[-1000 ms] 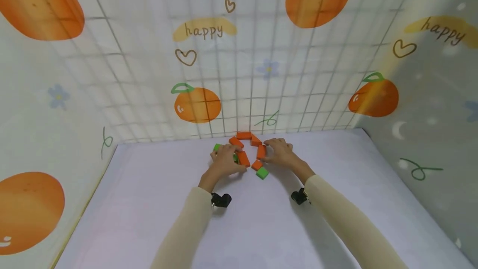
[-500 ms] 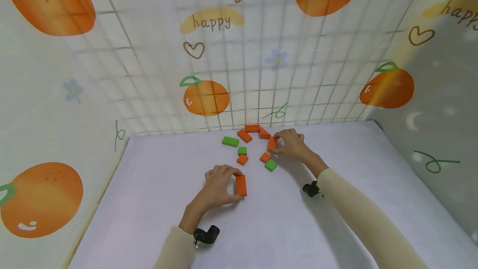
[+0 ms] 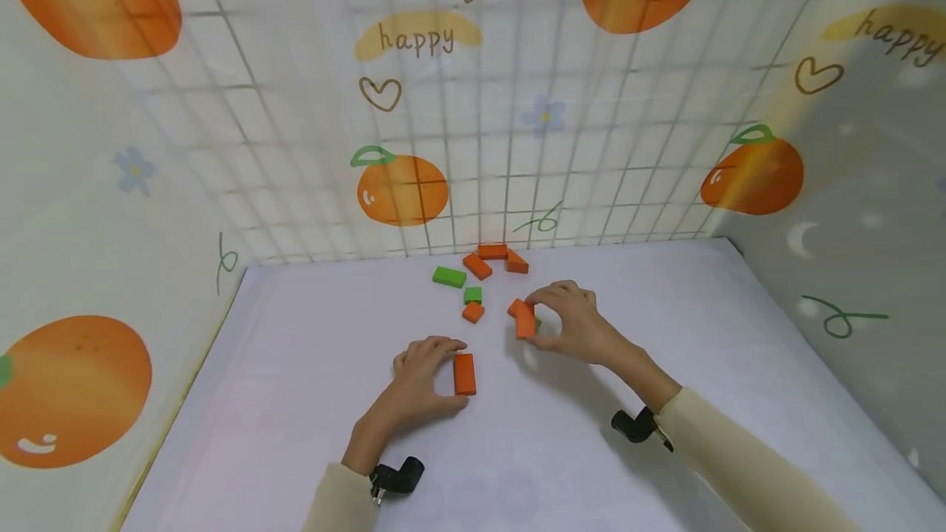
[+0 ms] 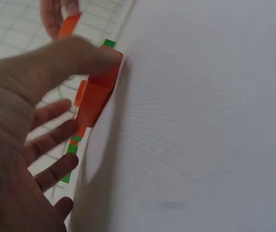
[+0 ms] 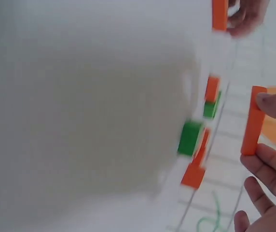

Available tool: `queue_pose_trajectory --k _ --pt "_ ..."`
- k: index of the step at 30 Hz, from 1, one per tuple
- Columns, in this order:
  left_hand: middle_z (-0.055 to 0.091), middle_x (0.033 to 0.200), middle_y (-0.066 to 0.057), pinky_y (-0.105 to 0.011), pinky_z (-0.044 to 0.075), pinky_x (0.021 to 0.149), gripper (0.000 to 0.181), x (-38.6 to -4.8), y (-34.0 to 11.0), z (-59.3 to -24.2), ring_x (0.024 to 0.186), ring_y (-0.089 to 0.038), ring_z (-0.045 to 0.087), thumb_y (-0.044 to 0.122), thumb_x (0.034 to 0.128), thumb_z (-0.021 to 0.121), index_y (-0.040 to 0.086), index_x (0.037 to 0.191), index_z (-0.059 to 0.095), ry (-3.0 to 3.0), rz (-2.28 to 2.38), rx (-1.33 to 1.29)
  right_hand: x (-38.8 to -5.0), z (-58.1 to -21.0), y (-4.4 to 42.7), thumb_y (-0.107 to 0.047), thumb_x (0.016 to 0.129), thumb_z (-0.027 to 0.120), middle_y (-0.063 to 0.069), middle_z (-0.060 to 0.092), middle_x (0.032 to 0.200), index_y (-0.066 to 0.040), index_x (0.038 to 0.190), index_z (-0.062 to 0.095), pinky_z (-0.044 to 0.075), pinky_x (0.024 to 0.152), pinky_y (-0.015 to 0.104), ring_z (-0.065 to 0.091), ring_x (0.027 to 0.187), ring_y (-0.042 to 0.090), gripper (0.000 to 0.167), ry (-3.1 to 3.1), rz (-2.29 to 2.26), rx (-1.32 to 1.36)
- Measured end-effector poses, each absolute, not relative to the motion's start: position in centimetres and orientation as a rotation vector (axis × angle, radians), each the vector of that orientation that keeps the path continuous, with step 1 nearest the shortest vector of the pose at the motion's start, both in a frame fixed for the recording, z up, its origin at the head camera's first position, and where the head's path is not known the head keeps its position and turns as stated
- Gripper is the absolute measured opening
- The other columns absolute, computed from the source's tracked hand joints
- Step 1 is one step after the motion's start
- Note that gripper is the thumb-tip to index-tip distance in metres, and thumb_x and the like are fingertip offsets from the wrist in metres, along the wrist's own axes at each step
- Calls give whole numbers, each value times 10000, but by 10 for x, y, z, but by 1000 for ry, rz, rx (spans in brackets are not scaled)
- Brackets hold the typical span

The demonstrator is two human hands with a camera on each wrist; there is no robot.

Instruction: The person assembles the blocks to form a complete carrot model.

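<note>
My left hand (image 3: pixel 423 384) is spread around an orange rectangular block (image 3: pixel 464 374) lying on the table; in the head view small gaps show between fingertips and block. In the left wrist view, my thumb crosses in front of that block (image 4: pixel 97 99). My right hand (image 3: pixel 576 323) pinches another orange rectangular block (image 3: pixel 525 322) between thumb and fingers, held above the table. The right wrist view shows this block (image 5: pixel 254 121) gripped at its two ends. Behind it, a small orange block (image 3: pixel 513 307) and a green block (image 3: pixel 538 324) are partly hidden.
Near the back wall lie an orange block (image 3: pixel 492 251), an orange triangular block (image 3: pixel 517 262), a tilted orange block (image 3: pixel 477 266) and a long green block (image 3: pixel 449 277). A small green block (image 3: pixel 473 295) touches a small orange one (image 3: pixel 473 313). A patterned curtain (image 3: pixel 296 146) borders the table.
My left hand carried an orange block from the cluster toward the front, then loosened its fingers around it. My right hand lifted its orange block from the cluster's right side and moved it nearer.
</note>
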State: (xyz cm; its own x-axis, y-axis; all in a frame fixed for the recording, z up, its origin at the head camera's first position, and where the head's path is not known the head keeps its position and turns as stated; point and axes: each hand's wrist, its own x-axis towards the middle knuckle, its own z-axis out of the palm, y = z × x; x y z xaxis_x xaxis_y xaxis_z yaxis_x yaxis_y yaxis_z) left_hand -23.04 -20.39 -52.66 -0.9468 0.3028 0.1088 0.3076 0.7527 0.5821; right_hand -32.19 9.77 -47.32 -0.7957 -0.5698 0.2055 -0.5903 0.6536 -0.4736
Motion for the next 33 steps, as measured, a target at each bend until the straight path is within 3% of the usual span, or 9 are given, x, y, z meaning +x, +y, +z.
queue_pose_trajectory --k 6,12,33 --pt "452 1412 219 -474 236 994 470 -224 -213 -540 1309 -124 341 416 908 715 359 1359 596 -2775 -1095 -551 -294 -476 80 -356 784 837 -47 613 1275 -199 1238 671 273 948 509 417 1258 216 508 -2795 782 1091" --pt "545 1345 149 -485 256 981 326 -224 -213 -544 1270 -139 394 385 932 706 300 1245 686 -2715 -1045 -625 -285 -489 62 -372 767 854 -79 648 1228 -191 1199 694 281 903 462 419 1243 193 494 -2781 732 1179" --pt "567 1344 128 -486 290 964 315 -220 -215 -546 1241 -155 416 376 933 703 286 1235 701 -2714 -1036 -644 -280 -504 39 -427 791 840 -62 616 1284 -172 1256 663 282 855 445 430 1235 190 559 -2882 641 1259"
